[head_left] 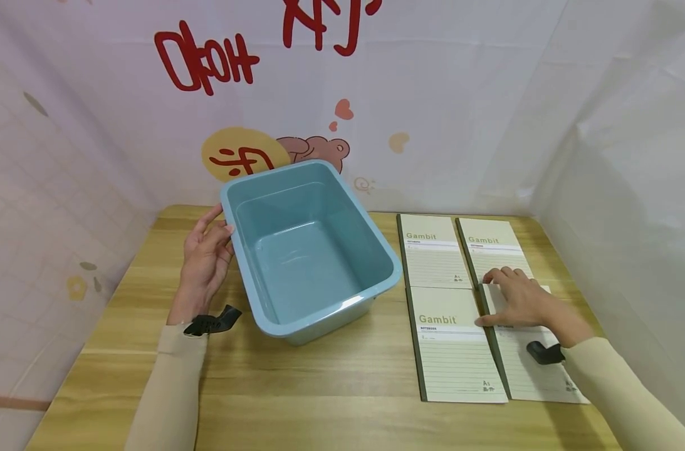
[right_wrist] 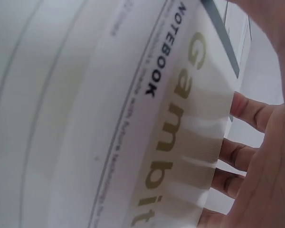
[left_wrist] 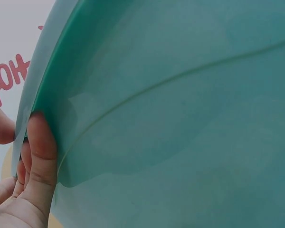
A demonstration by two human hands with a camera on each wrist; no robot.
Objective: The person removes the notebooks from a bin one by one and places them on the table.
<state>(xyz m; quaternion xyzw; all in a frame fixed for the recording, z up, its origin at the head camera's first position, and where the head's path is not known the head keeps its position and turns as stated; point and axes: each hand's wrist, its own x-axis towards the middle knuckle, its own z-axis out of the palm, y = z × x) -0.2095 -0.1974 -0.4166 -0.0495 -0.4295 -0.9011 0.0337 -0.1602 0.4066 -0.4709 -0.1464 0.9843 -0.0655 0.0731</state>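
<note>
In the head view my left hand [head_left: 205, 257] pinches the left rim of a blue-green plastic basin [head_left: 288, 257]. The thumb is at the rim, and the left wrist view shows a finger [left_wrist: 42, 149] against the outer wall. The basin stands askew and bare inside. Over the near right notebook [head_left: 534, 363], my right hand [head_left: 519, 300] has its fingers bent at the top edge and its thumb by the dark spine. In the right wrist view, fingertips [right_wrist: 238, 103] meet the edge of this notebook [right_wrist: 133, 118], marked Gambit; part of their contact is hidden.
Three more cream Gambit notebooks lie close by: one near left [head_left: 455, 344], one far left [head_left: 432, 250], one far right [head_left: 491, 241]. All rest on a wood-grain table [head_left: 319, 401]. White printed cloth [head_left: 449, 94] hangs behind and along both sides.
</note>
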